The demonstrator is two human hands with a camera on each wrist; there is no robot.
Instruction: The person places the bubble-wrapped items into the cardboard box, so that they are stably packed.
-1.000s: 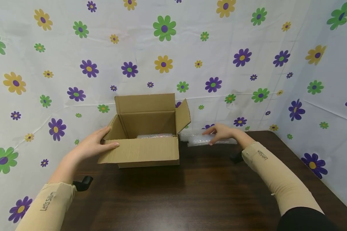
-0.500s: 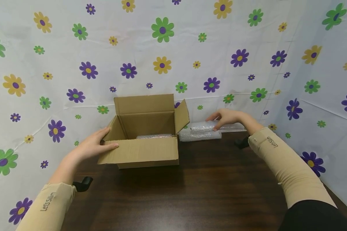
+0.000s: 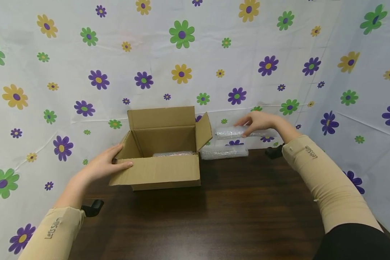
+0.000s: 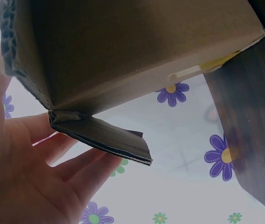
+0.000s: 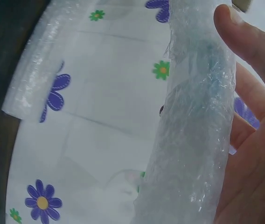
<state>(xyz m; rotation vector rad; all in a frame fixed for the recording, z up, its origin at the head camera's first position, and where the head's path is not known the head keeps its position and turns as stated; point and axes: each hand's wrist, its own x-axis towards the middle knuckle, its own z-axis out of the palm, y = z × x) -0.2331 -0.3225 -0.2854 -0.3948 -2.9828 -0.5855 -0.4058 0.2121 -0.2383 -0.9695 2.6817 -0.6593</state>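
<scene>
An open cardboard box (image 3: 156, 171) stands on the dark table, flaps spread. My left hand (image 3: 99, 166) grips its left front corner, thumb over the front flap; the left wrist view shows the fingers by a folded side flap (image 4: 104, 135). To the right, my right hand (image 3: 261, 121) holds a long bubble-wrapped bundle (image 3: 225, 133) between thumb and fingers, raised above the table. What the wrap encloses is hard to make out. Beneath it, a second bubble-wrapped bundle (image 3: 224, 153) lies beside the box. More bubble wrap (image 3: 173, 154) shows inside the box.
A white sheet (image 3: 182, 54) printed with flowers hangs behind the table and along the right. The brown tabletop (image 3: 195, 216) stretches in front of the box. Its far edge runs close to the sheet.
My right hand has lifted one bubble-wrapped bundle up and away from the other, which stays on the table. The left hand keeps its hold on the box.
</scene>
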